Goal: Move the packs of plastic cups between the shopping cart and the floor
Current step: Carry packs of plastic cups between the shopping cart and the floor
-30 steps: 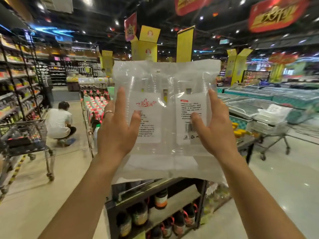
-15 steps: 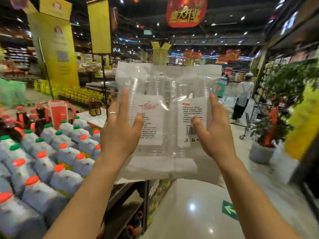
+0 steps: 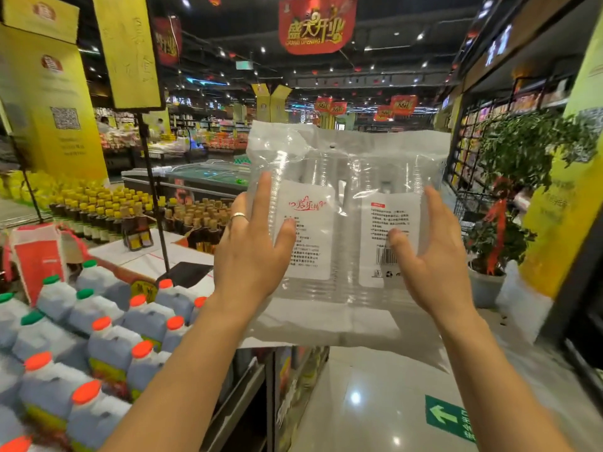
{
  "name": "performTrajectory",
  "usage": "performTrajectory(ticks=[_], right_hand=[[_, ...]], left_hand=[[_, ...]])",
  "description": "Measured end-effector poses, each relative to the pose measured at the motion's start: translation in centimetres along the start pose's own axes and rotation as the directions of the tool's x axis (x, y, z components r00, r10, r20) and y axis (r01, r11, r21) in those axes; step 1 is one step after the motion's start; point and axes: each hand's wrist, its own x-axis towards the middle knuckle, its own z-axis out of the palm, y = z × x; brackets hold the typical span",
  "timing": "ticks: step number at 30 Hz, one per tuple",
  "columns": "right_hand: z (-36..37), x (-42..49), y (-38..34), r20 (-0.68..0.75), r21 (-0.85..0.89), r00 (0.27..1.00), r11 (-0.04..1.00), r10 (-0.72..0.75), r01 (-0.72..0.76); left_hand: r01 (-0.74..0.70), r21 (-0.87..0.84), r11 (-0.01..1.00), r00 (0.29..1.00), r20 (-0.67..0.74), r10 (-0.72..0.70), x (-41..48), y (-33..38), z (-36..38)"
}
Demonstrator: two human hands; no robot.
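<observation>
Capped jugs (image 3: 107, 347) are ranked on the display shelf at the left. Gripped by the left hand (image 3: 251, 256), the pack of plastic cups (image 3: 346, 243) (2 stacks inside) is held upright in mid-air, its other edge gripped by the right hand (image 3: 434, 265). A potted plant (image 3: 509, 203) stands behind.

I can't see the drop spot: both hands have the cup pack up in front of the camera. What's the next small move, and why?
Probably lower the pack of plastic cups toward waist height. The left hand and right hand hold it up across the view, so it hides the aisle ahead; only a strip of floor shows beneath.
</observation>
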Motion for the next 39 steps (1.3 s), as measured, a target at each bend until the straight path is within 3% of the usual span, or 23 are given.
performTrajectory(ticks=[39], right_hand=[[6.2,38.8,48.1,-0.062,-0.088,0.994,0.992,0.087,-0.092]], left_hand=[[-0.059,-0.085,0.995,0.996,0.063,0.064,31.2,14.4,54.3]])
